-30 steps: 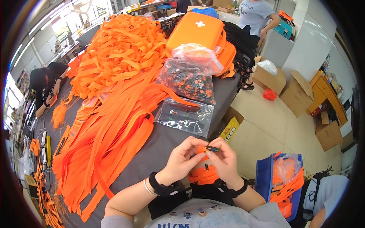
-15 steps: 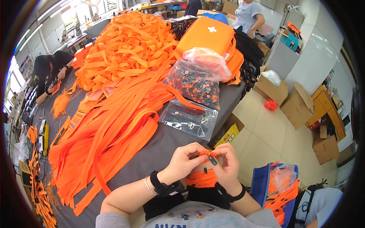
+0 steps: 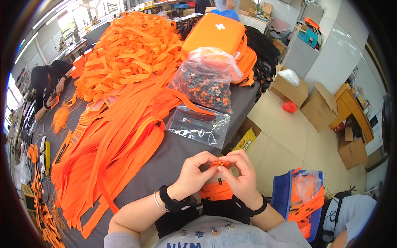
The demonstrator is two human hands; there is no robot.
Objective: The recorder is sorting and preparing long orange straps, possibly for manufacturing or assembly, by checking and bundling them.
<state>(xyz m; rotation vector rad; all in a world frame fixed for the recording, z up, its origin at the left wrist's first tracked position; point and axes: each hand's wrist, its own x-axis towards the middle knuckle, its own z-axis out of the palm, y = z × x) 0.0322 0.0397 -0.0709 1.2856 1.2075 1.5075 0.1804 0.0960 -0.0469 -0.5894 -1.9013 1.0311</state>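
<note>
In front of my body, both hands pinch the end of an orange zipper tape (image 3: pixel 215 164), with a small brass-coloured slider showing between the fingertips. My left hand (image 3: pixel 194 170) grips it from the left with thumb and fingers. From the right, my right hand (image 3: pixel 243 175) closes on the same piece, its thumb just below the slider. A small black zipper pull (image 3: pixel 220 181) shows below the fingers, over orange material (image 3: pixel 216 191) at my lap. Part of the held piece is hidden by my fingers.
On the grey table (image 3: pixel 136 188) lie long orange strips (image 3: pixel 111 140), tangled orange webbing (image 3: pixel 132 53), a clear zip bag (image 3: pixel 198 126), a bag of small parts (image 3: pixel 202 84) and an orange case (image 3: pixel 213 35). A blue bin (image 3: pixel 282 194) stands right. A co-worker (image 3: pixel 45 84) sits far left.
The black pull tab with a green mark, seen at my right fingertips before, no longer shows there. My right thumb is now under the slider. The whole view has shifted slightly.
</note>
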